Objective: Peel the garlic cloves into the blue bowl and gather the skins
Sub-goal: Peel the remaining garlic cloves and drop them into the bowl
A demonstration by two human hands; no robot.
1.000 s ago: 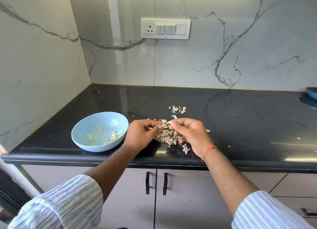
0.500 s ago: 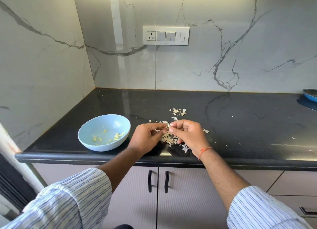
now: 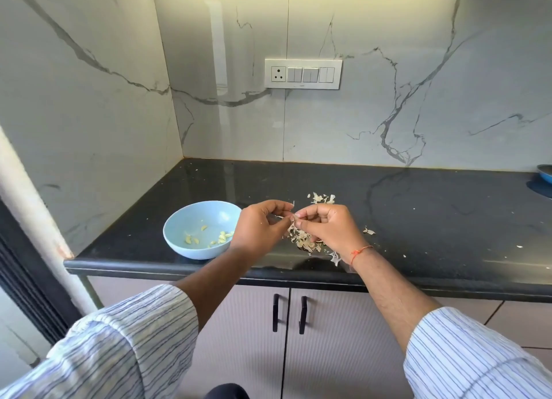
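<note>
Head view: several peeled cloves lie in the blue bowl; left hand and right hand pinch another clove; skins scattered on bench, ungathered.

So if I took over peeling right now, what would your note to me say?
Left hand and right hand: both pinch a small garlic clove between their fingertips, over the black stone counter.
Round light-blue bowl: on the counter left of the hands, holding several peeled cloves.
Papery skins: loose heap under the hands, more scattered behind.
Left: finish this clove, gather the skins.
</note>
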